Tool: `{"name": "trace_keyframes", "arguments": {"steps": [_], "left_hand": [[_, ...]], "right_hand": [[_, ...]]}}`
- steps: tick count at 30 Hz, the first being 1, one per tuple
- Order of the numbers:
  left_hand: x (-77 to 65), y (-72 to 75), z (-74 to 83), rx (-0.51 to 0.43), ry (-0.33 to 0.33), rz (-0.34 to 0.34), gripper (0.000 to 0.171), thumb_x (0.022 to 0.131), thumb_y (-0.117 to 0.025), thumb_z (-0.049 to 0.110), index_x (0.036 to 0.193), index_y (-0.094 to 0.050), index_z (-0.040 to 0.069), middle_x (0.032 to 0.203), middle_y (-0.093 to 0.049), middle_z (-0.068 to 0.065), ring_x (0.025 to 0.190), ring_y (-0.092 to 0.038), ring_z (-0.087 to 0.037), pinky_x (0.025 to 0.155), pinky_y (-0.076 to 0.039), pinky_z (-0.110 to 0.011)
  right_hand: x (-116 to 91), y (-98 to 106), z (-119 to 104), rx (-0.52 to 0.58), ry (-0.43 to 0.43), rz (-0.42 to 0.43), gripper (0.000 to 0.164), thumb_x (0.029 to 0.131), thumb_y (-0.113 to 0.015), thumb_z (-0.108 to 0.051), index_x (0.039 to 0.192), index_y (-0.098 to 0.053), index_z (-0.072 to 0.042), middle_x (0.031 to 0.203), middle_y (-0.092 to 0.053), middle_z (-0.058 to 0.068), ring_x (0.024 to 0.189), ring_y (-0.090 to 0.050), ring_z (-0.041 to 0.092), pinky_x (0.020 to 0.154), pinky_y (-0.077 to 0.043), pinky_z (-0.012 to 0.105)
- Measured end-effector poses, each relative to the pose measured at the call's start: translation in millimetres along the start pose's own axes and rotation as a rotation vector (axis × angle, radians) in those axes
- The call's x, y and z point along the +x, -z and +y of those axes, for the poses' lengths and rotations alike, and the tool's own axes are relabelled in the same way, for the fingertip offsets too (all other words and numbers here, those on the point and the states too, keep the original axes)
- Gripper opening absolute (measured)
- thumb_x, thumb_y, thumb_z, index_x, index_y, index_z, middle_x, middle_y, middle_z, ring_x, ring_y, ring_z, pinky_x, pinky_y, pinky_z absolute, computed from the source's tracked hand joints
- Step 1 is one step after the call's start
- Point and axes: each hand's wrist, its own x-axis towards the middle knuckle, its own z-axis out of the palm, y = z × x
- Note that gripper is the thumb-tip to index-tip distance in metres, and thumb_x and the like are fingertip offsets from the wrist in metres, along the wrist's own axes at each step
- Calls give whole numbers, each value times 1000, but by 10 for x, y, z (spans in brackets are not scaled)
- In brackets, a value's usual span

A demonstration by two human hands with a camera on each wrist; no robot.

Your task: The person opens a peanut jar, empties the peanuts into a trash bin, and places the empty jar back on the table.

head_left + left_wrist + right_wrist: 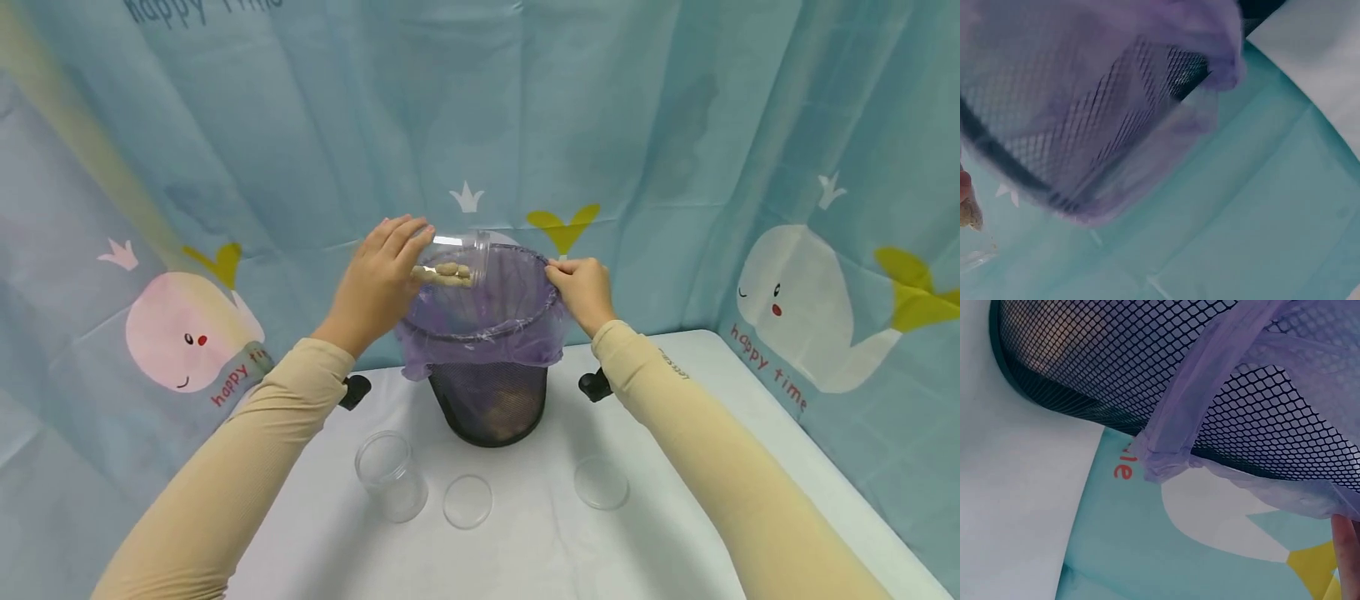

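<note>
My left hand [378, 279] grips a see-through plastic jar [452, 242] tipped on its side, its mouth facing right over the wastebasket. Several tan, lumpy peanuts in their shells [452, 271] lie along the jar's lower side. Under the jar stands the black mesh wastebasket [491, 408], lined with a thin purple bag [528, 352] folded out over the rim. My right hand [585, 292] pinches the bagged rim on its right side. The left wrist view catches the jar's edge [977, 259]; in the right wrist view a finger [1346, 550] touches the bag's fold.
Another see-through jar [405, 492] stands on the white table [540, 550], left in front of the wastebasket. Two round transparent lids lie nearby, a middle lid [468, 502] and a right lid [602, 483]. A blue whale-print curtain [600, 100] hangs close behind and at both sides.
</note>
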Motion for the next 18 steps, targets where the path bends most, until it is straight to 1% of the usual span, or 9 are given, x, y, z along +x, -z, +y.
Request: {"name": "trace_keyframes", "arguments": {"steps": [2, 3, 7, 9, 11, 13, 14, 15, 18], "left_hand": [[-9, -15, -3, 12, -26, -27, 55, 80, -67, -12, 133, -53, -4, 136, -57, -23, 130, -51, -41, 120, -37, -48], [-7, -12, -2, 16, -32, -27, 55, 80, -67, -11, 133, -53, -4, 135, -57, -23, 130, -51, -41, 119, -37, -48], [28, 4, -7, 14, 20, 41, 59, 77, -70, -11, 133, -52, -3, 136, -56, -23, 130, -50, -42, 119, -37, -50], [42, 10, -2, 8, 27, 46, 59, 76, -69, -12, 132, -52, -3, 136, -56, -23, 130, -50, -42, 120, -36, -50], [42, 2, 4, 11, 15, 21, 59, 77, -69, -12, 133, -53, -3, 136, -57, -23, 130, -50, -41, 120, -37, -49], [35, -13, 9, 13, -18, -10, 57, 77, -66, -13, 132, -53, -4, 135, -58, -23, 129, -51, -41, 119, -38, -49], [34, -19, 11, 17, -28, -13, 56, 78, -65, -13, 133, -53, -4, 135, -58, -23, 129, -51, -41, 119, -38, -48], [37, -20, 12, 23, -29, -4, 56, 79, -65, -12, 133, -53, -4, 135, -57, -23, 129, -51, -41, 119, -38, -49], [54, -9, 2, 25, 0, 55, 58, 79, -67, -10, 134, -51, -3, 137, -55, -23, 130, -50, -42, 120, -36, -50]], "right_hand": [[3, 5, 1, -5, 3, 3, 27, 98, -60, -23, 111, -76, -5, 123, -71, 9, 44, -26, 10, 43, -24, 20], [7, 8, 1, -7, 5, 3, 27, 98, -60, -23, 111, -76, -5, 122, -71, 9, 44, -25, 9, 43, -24, 20], [21, 18, -14, 1, 15, 12, 27, 97, -60, -23, 110, -76, -5, 121, -71, 10, 41, -22, 9, 43, -23, 20], [24, 23, -21, 3, 18, 6, 27, 97, -60, -22, 111, -76, -4, 122, -71, 11, 42, -23, 9, 43, -24, 20], [23, 25, -26, 1, 16, 3, 27, 98, -60, -22, 110, -75, -4, 122, -70, 11, 43, -24, 9, 43, -24, 20], [21, 26, -28, -4, 11, 0, 27, 98, -60, -22, 112, -75, -5, 122, -70, 10, 43, -25, 9, 43, -24, 20], [20, 27, -28, -7, 8, -1, 27, 98, -60, -23, 112, -75, -5, 122, -70, 10, 43, -25, 9, 42, -24, 19], [20, 27, -28, -10, 6, 3, 27, 97, -60, -23, 112, -75, -6, 122, -71, 9, 43, -25, 9, 42, -24, 19], [23, 26, -25, -18, 13, 10, 27, 97, -60, -22, 113, -74, -5, 122, -71, 10, 45, -26, 9, 42, -24, 20]]}}
